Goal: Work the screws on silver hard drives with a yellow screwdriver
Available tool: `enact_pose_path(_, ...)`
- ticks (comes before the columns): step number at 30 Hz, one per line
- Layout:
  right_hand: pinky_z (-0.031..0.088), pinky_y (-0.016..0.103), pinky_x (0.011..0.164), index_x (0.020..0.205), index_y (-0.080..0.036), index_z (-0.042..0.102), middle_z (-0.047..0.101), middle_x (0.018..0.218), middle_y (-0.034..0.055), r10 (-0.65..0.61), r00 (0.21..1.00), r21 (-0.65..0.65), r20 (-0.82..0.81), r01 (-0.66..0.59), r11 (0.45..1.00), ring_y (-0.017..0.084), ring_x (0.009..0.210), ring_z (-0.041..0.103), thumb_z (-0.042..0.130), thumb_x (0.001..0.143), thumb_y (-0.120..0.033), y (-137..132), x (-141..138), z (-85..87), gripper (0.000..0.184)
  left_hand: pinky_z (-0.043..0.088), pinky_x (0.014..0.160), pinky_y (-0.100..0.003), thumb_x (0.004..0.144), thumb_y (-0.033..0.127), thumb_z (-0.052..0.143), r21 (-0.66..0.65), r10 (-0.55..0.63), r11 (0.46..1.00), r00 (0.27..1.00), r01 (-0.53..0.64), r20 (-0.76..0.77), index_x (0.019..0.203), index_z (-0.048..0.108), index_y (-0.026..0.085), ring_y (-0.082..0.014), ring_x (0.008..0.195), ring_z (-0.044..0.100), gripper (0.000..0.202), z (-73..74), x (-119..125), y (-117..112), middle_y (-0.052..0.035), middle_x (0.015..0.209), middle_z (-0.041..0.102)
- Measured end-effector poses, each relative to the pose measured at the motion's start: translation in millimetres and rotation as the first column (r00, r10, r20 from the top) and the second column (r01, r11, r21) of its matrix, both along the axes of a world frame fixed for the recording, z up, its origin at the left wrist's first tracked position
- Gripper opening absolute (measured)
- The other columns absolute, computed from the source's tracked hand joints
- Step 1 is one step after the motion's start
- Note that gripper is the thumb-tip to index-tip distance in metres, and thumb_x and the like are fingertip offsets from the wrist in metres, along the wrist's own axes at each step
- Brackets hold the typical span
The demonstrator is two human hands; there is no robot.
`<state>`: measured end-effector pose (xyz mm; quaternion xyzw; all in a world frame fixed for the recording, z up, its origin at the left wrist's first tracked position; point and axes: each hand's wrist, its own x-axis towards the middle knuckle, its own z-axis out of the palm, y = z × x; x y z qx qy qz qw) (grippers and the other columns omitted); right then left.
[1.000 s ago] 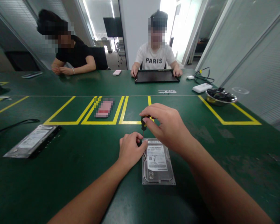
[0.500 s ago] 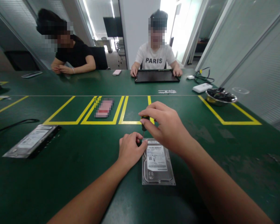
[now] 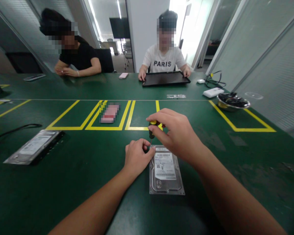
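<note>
A silver hard drive [image 3: 166, 173] with a white label lies flat on the green table [image 3: 88, 182] in front of me. My right hand [image 3: 176, 133] is closed round the black and yellow handle of a small screwdriver [image 3: 152, 128], which stands upright with its tip at the drive's far left corner. My left hand [image 3: 136, 157] is curled at that same corner, its fingertips pinched beside the screwdriver's shaft and touching the drive's edge.
A second hard drive [image 3: 34, 147] lies at the left with a black cable [image 3: 12, 130] nearby. Yellow tape boxes [image 3: 127, 117] mark the middle. A metal bowl [image 3: 232, 101] and white device [image 3: 212, 92] sit at the right. Two people sit opposite, one with hands on a black tablet [image 3: 165, 79].
My right hand's fingers have shifted slightly on the screwdriver handle, as in twisting it. The left hand and the drive have stayed where they were.
</note>
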<state>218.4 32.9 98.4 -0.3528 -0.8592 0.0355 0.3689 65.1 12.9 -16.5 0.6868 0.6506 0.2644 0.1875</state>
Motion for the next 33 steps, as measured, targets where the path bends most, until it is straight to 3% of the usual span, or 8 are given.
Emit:
enact_pose_path(6,0.048,0.029,0.084,0.097,-0.009,0.071,0.071,0.097,0.0092,0.006,1.000,0.012,-0.025,-0.006,1.000,0.018,0.092,0.064,0.057,0.087,-0.009,0.1,0.7,0.2,0.018,0.034,0.074,-0.034,0.078,0.038,0.067,-0.005,0.004,1.000,1.000,-0.004,-0.002,0.082,0.065,0.023,-0.0210,0.079,0.057,0.015,1.6,-0.3,-0.1,0.0024,0.073,0.065)
enact_pose_path(25,0.044,0.028,0.076,0.094,-0.014,0.067,0.065,0.092,0.0066,-0.026,0.999,-0.085,0.046,0.029,0.996,0.017,0.085,0.059,0.061,0.087,-0.016,-4.5,1.6,7.3,0.009,0.037,0.074,-0.033,0.079,0.038,0.066,-0.005,0.004,1.000,1.000,-0.004,-0.011,0.083,0.066,0.023,-0.0216,0.081,0.060,0.015,3.5,0.5,-1.4,0.0014,0.075,0.066)
enact_pose_path(33,0.044,0.030,0.079,0.099,-0.016,0.067,0.072,0.094,0.0055,-0.060,0.995,-0.080,0.073,0.066,0.995,0.019,0.088,0.063,0.058,0.086,-0.014,-5.3,2.5,9.6,0.016,0.037,0.074,-0.034,0.079,0.038,0.067,-0.002,0.013,1.000,1.000,-0.013,-0.010,0.082,0.066,0.024,-0.0221,0.081,0.060,0.015,3.8,-0.2,-2.0,0.0018,0.074,0.066)
